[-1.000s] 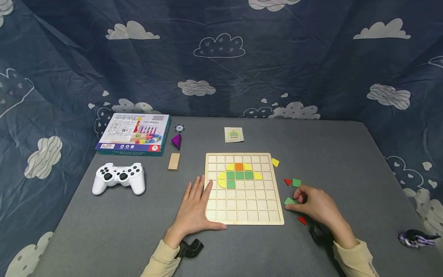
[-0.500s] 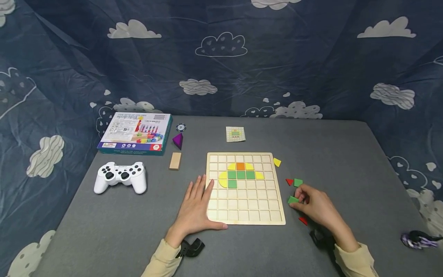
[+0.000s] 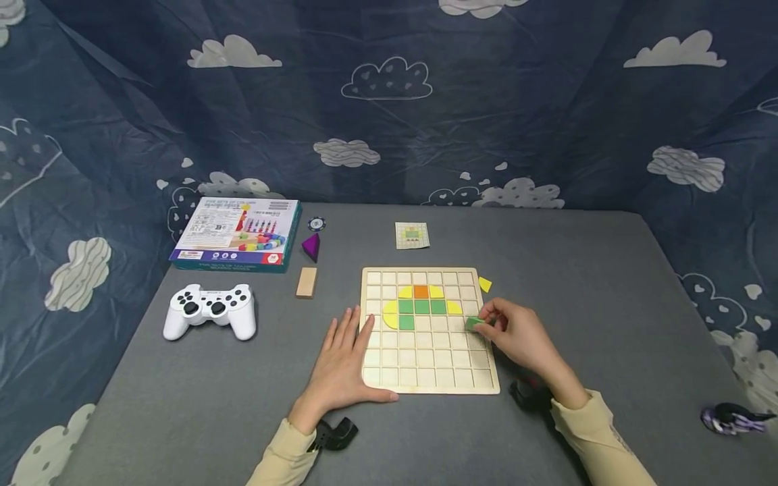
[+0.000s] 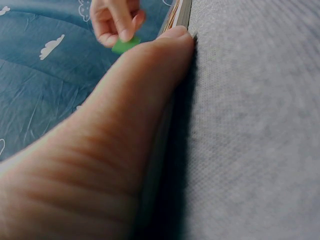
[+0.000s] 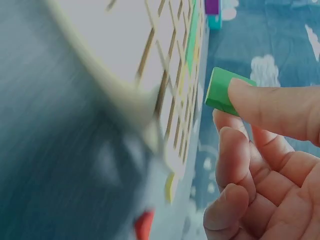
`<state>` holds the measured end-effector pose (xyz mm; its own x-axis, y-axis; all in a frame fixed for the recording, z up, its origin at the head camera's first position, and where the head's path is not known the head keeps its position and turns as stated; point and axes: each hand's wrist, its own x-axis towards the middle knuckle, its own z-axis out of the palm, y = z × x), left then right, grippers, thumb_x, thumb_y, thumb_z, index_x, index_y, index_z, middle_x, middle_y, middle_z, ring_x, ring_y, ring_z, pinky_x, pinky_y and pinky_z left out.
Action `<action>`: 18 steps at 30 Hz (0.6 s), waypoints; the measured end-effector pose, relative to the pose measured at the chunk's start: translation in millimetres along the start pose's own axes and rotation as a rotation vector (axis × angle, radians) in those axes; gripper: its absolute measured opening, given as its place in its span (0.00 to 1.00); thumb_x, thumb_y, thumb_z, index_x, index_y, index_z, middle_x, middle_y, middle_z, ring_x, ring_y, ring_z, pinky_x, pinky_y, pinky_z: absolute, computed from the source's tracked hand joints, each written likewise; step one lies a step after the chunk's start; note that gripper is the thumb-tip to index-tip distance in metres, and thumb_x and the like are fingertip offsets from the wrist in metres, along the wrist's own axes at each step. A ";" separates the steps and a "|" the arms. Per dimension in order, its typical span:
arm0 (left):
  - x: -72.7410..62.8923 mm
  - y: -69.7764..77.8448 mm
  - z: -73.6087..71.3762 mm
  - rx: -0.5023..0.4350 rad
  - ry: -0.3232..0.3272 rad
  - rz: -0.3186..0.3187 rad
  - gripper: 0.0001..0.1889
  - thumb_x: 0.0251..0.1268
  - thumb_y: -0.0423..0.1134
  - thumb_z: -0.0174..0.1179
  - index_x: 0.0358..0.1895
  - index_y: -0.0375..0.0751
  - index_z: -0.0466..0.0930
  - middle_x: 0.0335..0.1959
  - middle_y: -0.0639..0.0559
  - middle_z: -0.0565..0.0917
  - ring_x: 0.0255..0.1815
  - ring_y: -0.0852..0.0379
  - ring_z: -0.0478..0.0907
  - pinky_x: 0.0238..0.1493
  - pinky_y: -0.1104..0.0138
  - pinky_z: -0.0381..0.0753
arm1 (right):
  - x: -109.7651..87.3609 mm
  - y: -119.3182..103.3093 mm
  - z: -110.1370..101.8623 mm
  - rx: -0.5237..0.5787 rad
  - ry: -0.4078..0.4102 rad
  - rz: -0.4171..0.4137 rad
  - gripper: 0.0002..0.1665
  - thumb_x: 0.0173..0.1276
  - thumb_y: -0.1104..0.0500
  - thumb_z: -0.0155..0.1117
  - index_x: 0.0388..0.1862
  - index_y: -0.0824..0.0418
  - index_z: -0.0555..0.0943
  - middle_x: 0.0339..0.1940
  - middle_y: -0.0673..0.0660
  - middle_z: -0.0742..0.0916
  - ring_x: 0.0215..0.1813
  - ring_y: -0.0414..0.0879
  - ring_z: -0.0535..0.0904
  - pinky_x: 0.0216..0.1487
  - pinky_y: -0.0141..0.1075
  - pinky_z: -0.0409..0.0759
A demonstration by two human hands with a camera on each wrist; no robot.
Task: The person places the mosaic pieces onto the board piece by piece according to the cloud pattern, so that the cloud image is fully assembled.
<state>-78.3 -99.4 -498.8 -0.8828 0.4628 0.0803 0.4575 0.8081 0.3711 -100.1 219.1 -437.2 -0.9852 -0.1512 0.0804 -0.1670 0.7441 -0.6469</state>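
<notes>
Between thumb and fingertips my right hand (image 3: 516,335) pinches a green square tile (image 5: 222,91), held just above the right side of the wooden grid board (image 3: 425,374). My left hand (image 3: 340,368) lies with straight, spread fingers along the board's left edge, its thumb at the front edge. Several green tiles (image 3: 421,307), yellow rounded tiles (image 3: 390,314) and an orange tile (image 3: 421,292) sit in the board's upper cells. A small pattern card (image 3: 412,235) lies beyond the board. In the right wrist view, a red tile (image 5: 144,225) is on the table, partly cut off.
A yellow tile (image 3: 484,284) lies by the board's upper right edge. Left of the board are a wooden block (image 3: 306,283), a purple pointed piece (image 3: 310,247), a poker chip (image 3: 316,223), a game controller (image 3: 209,312) and a flat box (image 3: 237,233). A purple-black object (image 3: 732,418) lies far right.
My right hand has picked up the green tile from the table right of the board and carried it left and away from me, over the board's right side. The left hand stays put.
</notes>
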 end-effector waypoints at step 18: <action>0.2 1.1 0.1 0.012 -0.012 -0.017 0.70 0.30 0.80 0.60 0.76 0.40 0.44 0.76 0.39 0.41 0.75 0.48 0.32 0.71 0.55 0.32 | 35.1 -39.9 49.1 -0.063 -0.125 -0.114 0.07 0.57 0.60 0.73 0.27 0.53 0.81 0.22 0.43 0.80 0.21 0.37 0.69 0.24 0.34 0.68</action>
<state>-78.0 -98.4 -498.5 -0.8890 0.4536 0.0630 0.4440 0.8202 0.3607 -126.1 152.2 -445.8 -0.9481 -0.3135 0.0528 -0.2830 0.7563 -0.5899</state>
